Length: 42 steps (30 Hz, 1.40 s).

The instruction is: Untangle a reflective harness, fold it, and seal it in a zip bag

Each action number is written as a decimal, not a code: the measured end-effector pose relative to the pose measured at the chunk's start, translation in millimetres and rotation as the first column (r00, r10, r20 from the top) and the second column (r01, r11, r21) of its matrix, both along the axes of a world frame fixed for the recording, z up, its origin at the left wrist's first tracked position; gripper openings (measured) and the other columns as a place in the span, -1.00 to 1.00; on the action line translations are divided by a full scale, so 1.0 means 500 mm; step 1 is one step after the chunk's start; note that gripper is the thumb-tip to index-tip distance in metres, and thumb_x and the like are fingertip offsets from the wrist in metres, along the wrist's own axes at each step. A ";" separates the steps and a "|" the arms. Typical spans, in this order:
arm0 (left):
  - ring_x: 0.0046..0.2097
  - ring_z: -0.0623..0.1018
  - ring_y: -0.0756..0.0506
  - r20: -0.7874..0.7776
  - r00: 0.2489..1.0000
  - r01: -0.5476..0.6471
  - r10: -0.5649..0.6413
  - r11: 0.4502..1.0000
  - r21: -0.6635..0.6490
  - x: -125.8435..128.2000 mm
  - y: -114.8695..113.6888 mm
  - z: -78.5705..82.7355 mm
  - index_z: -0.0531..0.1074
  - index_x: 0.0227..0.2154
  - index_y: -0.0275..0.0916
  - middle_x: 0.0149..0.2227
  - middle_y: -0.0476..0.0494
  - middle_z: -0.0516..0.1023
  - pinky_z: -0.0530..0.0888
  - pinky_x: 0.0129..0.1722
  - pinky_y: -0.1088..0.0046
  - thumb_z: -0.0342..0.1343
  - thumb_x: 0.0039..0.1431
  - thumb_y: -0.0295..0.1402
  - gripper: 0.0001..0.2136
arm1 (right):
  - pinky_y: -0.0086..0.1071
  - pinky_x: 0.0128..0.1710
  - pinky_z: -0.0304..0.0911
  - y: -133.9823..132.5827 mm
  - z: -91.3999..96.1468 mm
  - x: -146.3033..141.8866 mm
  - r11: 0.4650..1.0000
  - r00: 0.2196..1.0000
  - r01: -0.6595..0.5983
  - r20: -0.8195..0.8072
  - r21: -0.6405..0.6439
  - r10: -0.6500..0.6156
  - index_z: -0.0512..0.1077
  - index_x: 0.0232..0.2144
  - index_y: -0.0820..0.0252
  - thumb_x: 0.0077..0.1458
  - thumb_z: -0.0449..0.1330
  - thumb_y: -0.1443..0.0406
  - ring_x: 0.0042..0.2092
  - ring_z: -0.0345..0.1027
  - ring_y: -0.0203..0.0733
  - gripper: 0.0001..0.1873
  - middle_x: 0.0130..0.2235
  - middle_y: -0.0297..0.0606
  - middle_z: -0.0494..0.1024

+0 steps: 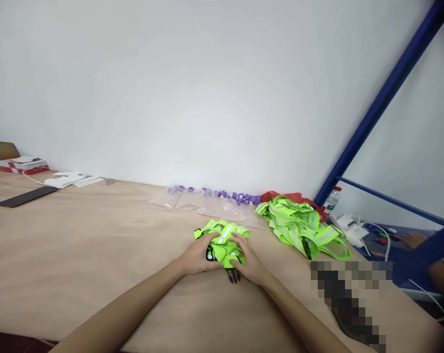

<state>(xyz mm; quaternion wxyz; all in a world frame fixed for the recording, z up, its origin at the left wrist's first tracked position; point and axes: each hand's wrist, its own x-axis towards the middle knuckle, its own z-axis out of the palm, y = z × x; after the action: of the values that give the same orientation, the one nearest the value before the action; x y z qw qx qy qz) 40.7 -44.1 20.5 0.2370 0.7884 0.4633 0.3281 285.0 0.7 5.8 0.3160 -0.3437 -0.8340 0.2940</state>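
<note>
A bundle of neon-yellow reflective straps [227, 247] lies on the table in front of me, with a black buckle [233, 276] sticking out at its near side. My left hand [201, 256] grips the bundle from the left, its thumb along the near edge. From the right, my right hand [249, 260] curls round the same straps with thumb and fingers. Silver-grey stripes run along the looped straps. Part of the bundle is hidden under my fingers.
A larger heap of the same straps [299, 225] lies to the right on red cloth. Clear plastic bags [201, 203] and small purple items [240, 197] line the wall. A dark flat bar [26, 196] lies left. A blue metal frame [383, 103] stands right, with another person's hand [413, 240] beyond.
</note>
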 end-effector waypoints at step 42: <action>0.33 0.28 -0.25 0.019 0.985 -0.174 0.173 0.984 0.028 -0.114 0.001 0.019 0.41 0.08 -0.13 0.28 -0.21 0.31 0.26 0.31 0.13 0.01 0.33 -0.24 -0.69 | -0.02 0.00 0.36 0.042 0.013 0.076 0.930 0.951 0.085 0.249 0.358 -0.183 0.55 -0.14 0.09 0.17 0.21 0.20 -0.03 0.45 0.11 -0.77 -0.06 -0.07 0.58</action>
<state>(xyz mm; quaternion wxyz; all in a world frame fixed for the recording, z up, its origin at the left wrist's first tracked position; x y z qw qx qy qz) -16.2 -43.5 30.3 0.1998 0.7457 0.5234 0.3606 323.2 22.0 12.2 0.2702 -0.3778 -0.8828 0.0704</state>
